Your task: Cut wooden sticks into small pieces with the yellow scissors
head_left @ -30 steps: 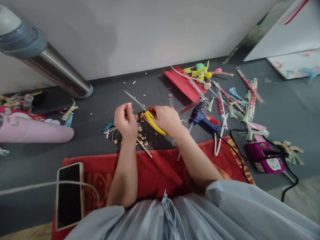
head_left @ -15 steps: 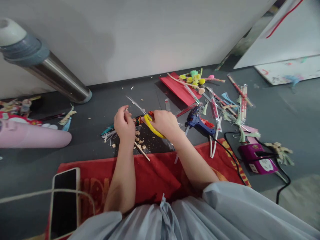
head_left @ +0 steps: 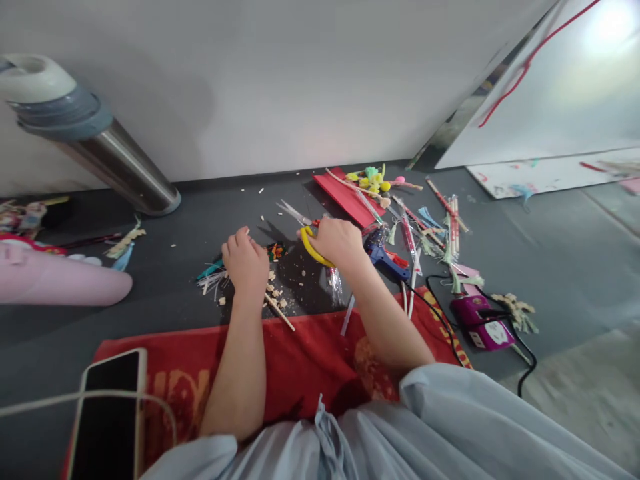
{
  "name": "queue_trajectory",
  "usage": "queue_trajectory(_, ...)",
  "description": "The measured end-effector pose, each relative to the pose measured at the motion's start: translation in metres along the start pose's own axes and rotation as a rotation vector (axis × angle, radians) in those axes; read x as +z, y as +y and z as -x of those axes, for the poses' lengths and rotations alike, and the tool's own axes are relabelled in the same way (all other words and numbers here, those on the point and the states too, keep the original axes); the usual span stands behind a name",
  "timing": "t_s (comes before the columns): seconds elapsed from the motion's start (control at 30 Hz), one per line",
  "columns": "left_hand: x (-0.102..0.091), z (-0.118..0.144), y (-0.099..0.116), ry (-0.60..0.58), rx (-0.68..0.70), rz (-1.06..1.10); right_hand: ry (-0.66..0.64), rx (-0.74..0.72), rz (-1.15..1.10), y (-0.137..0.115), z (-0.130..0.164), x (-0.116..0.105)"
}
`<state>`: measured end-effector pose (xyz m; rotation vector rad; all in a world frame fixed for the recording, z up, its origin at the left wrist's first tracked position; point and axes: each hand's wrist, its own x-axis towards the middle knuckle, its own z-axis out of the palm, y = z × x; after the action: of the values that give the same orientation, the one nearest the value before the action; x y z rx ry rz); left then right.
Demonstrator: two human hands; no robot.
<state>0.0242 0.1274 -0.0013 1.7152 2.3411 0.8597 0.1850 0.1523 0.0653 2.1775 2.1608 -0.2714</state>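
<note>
Gripping the scissors (head_left: 314, 252) by their yellow handle, the right hand (head_left: 340, 241) occupies the middle of the head view; we note the blades slightly parted, pointing away from the body and to the left, above the dark tabletop (head_left: 220, 200). To its left we see the left hand (head_left: 247, 267), fingers bent and turned downward; we cannot tell whether they grasp anything. Beside this hand lie white strands (head_left: 211, 283) and a teal piece (head_left: 207, 272) on one side, wood chips (head_left: 275, 292) and a stick (head_left: 280, 312) on the other. We observe the stick's near end over the edge of the red towel (head_left: 305, 360). Right of the right hand we find the glue gun (head_left: 393, 261); farther back, red paper (head_left: 334, 191). A phone (head_left: 110, 420) rests on the towel's left end, crossed by a white cable (head_left: 50, 402).
</note>
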Motion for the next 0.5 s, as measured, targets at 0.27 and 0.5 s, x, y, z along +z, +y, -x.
queue_trajectory(0.27,-0.004,-0.001,-0.001,0.01,-0.038,0.024,0.103,-0.021,0.247,0.011,-0.074,-0.012)
queue_trajectory(0.5,-0.005,-0.002,-0.004,-0.005,-0.045,0.009,0.083,0.015,0.473,0.017,-0.117,-0.031)
